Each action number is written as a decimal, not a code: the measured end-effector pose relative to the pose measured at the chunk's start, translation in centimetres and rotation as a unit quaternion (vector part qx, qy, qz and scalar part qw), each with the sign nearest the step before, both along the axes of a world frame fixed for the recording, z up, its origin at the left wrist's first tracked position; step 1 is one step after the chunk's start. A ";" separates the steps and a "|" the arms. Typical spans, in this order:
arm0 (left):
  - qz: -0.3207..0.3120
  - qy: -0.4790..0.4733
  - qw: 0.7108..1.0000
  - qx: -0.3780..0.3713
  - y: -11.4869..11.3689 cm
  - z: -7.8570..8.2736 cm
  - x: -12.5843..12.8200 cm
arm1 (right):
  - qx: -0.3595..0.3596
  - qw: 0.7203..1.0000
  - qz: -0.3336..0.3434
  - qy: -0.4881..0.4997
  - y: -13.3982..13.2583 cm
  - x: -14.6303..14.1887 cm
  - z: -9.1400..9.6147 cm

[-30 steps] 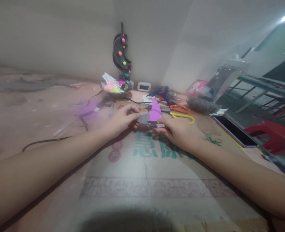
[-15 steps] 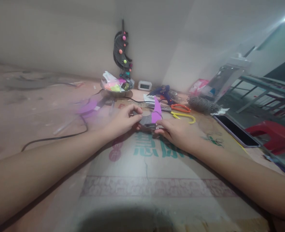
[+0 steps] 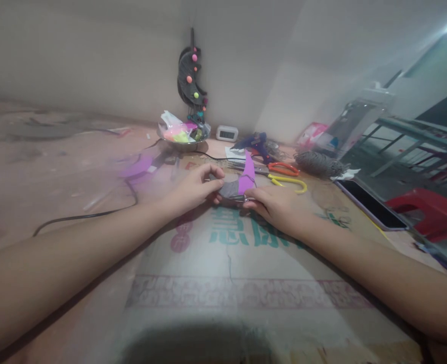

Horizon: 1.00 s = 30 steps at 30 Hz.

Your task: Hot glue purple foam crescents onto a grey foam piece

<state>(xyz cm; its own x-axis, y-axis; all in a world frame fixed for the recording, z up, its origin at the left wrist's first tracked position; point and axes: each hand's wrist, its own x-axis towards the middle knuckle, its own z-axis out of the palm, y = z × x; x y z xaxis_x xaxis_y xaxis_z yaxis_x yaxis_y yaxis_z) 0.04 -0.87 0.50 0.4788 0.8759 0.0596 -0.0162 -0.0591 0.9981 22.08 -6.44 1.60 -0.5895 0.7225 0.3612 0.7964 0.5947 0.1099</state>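
Observation:
My left hand pinches the left end of a curved crescent piece, grey on the left and purple where it rises to a point. My right hand holds a small metal snipper at the crescent's lower edge; its blades are mostly hidden by my fingers. Both hands rest over a printed cardboard sheet on the floor.
Behind the hands lie orange scissors, a yellow-handled tool, a blue glue gun, a metal bowl of bright bits, a small clock and a hanging dark crescent with pompoms. A phone lies right; a black cable runs left.
The crescent has been turned so its purple end stands more upright. My right hand with the snipper has shifted slightly left along the piece's lower edge.

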 end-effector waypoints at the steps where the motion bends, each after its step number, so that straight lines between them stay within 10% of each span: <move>1: -0.001 0.001 1.000 -0.002 0.0 0.0 0.0 | -0.003 1.000 0.001 0.000 0.0 0.0 0.0; 30: 0.036 -0.058 0.997 -0.046 0.3 0.0 0.0 | 0.063 0.998 -0.030 0.008 0.1 1.1 0.2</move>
<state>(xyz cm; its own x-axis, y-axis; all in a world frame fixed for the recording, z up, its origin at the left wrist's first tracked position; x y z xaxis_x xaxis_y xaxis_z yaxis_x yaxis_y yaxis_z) 0.05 -0.55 0.54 0.4091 0.9120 0.0296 -0.1312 0.0267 0.9910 23.19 -6.35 1.80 -0.5394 0.7047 0.4609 0.8326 0.5280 0.1672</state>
